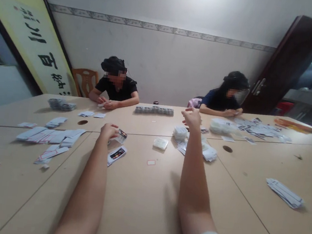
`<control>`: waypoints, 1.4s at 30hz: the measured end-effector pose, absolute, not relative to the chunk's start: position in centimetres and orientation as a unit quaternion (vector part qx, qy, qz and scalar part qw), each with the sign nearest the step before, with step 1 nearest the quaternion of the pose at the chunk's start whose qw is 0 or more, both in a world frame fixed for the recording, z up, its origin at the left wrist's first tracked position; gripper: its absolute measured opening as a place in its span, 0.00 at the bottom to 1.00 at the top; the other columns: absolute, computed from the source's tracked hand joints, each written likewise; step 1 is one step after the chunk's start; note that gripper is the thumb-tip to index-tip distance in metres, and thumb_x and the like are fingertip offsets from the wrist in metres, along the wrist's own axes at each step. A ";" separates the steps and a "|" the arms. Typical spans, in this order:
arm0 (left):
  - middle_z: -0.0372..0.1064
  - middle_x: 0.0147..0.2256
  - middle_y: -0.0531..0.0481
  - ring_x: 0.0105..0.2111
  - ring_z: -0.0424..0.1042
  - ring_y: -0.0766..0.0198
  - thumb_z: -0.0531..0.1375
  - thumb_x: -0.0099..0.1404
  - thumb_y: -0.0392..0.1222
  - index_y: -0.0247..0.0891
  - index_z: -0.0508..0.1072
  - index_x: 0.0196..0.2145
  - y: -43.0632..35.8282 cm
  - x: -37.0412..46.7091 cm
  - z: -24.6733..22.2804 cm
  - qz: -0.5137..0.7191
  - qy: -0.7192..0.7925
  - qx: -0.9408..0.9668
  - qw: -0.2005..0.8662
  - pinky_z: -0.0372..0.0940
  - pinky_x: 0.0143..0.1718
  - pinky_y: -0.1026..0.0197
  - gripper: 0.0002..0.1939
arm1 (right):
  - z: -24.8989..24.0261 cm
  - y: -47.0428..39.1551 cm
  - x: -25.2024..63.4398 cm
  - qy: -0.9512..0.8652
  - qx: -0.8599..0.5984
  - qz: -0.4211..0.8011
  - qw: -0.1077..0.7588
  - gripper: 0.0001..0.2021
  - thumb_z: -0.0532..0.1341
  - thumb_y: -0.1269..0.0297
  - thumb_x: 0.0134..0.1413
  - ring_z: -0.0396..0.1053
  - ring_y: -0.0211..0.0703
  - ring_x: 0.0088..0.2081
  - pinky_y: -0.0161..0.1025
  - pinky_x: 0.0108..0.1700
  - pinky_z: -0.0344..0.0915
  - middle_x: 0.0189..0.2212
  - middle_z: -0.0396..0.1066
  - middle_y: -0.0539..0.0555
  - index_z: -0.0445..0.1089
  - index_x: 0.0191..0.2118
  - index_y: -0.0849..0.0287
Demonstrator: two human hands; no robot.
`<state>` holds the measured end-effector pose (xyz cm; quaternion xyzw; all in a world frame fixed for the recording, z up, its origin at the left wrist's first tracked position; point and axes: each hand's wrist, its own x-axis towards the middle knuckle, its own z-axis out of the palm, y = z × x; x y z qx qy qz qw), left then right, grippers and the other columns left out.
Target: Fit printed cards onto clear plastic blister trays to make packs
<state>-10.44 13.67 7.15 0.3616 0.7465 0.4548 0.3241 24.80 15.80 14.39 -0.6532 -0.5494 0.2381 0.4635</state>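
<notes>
My left hand [108, 130] is closed on the edge of a small clear packet with a dark printed card [121, 137]. Just below it, a small pile of white cards with a dark print [117, 155] lies on the table. My right hand [192, 118] is raised over the table, its fingers stretched to the left and apart, with nothing visible in them. Beneath that hand and forearm are a stack of clear plastic sleeves [180, 133] and loose white papers [209, 153], partly hidden. Between my arms lies a smaller stack of clear sleeves [160, 143].
White paper stacks [51, 136] spread at left; a folded bundle [284, 193] lies at right. A red-edged label [151, 162] lies in the middle. A row of packed stacks [154, 110] stands at the far edge. Two people [116, 88] sit opposite. Cable holes [227, 149] pierce the table.
</notes>
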 end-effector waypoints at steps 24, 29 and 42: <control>0.75 0.36 0.49 0.26 0.77 0.67 0.61 0.60 0.28 0.33 0.74 0.46 5.9 -9.0 20.9 0.748 0.513 0.401 0.132 0.74 0.27 0.64 0.15 | 7.9 19.0 21.9 -0.507 -0.807 0.116 0.279 0.19 0.62 0.58 0.65 0.71 0.50 0.53 0.54 0.54 0.71 0.56 0.69 0.59 0.68 0.58 0.59; 0.76 0.31 0.50 0.21 0.76 0.66 0.62 0.54 0.28 0.32 0.76 0.41 3.5 -8.4 22.1 0.778 0.470 0.404 0.102 0.75 0.25 0.61 0.15 | 7.5 19.0 22.0 -0.495 -0.817 0.115 0.272 0.21 0.62 0.58 0.65 0.70 0.52 0.55 0.55 0.55 0.71 0.58 0.67 0.60 0.66 0.60 0.59; 0.78 0.30 0.49 0.22 0.78 0.65 0.66 0.52 0.35 0.33 0.77 0.40 1.6 -6.8 22.4 0.722 0.447 0.514 0.126 0.73 0.22 0.69 0.15 | 7.5 18.6 23.1 -0.507 -0.793 0.167 0.293 0.20 0.62 0.58 0.65 0.71 0.50 0.53 0.53 0.53 0.72 0.57 0.68 0.59 0.67 0.59 0.59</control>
